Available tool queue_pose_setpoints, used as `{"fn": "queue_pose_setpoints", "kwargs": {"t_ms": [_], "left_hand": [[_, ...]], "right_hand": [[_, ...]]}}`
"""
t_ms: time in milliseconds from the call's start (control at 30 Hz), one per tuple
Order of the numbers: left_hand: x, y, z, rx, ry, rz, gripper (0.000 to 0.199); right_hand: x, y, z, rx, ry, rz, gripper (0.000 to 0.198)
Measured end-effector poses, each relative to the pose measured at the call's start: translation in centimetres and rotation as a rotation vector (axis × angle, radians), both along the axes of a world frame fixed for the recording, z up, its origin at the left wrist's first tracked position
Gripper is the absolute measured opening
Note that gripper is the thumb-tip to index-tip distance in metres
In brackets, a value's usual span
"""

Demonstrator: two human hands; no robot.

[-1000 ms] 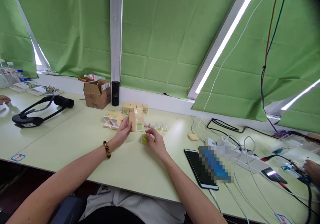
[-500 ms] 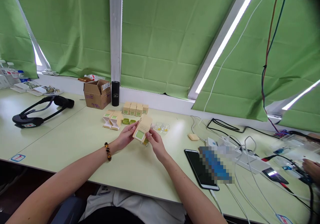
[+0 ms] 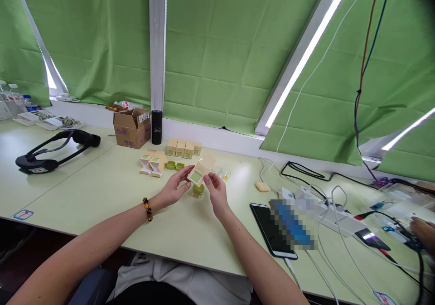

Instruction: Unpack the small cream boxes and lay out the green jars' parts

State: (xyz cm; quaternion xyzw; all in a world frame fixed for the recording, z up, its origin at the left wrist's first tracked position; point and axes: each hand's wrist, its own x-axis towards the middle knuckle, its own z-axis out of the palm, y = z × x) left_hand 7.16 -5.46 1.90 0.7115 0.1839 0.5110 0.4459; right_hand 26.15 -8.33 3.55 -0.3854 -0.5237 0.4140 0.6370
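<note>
A small beige cardboard box (image 3: 202, 171) with a green square on its face is tilted between my two hands, above the table. My right hand (image 3: 218, 196) pinches its right lower edge with the thumb in front. At the left edge, my left hand (image 3: 175, 187) has its fingers curled against the box, the fingertips partly hidden. Just below stands a small clear jar with a green lid (image 3: 197, 191). Two green lids (image 3: 175, 165) lie behind my left hand. Clear cups (image 3: 224, 174) with something yellow in them are behind my right hand, partly covered.
Several closed beige boxes (image 3: 183, 148) stand in a row at the back, with two open boxes (image 3: 152, 163) nearer. A carton (image 3: 132, 128), black bottle (image 3: 157, 127) and black headset (image 3: 57, 151) are left. Right are a phone (image 3: 272, 230), cables and another person's hand (image 3: 423, 230).
The held box has shifted slightly right and tilted further, so the jar below shows more. My left thumb has come down off the box's face.
</note>
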Motion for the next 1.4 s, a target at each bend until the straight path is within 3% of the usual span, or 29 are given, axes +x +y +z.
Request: {"fn": "queue_pose_setpoints", "kwargs": {"t_ms": [833, 1400], "left_hand": [[0.5, -0.5, 0.5, -0.083, -0.102, 0.004, 0.05], [0.3, -0.8, 0.7, -0.134, -0.081, -0.035, 0.065]], "right_hand": [[-0.6, 0.6, -1.2, -0.018, 0.037, 0.08, 0.057], [-0.7, 0.1, -1.4, 0.054, -0.093, 0.075, 0.05]]}}
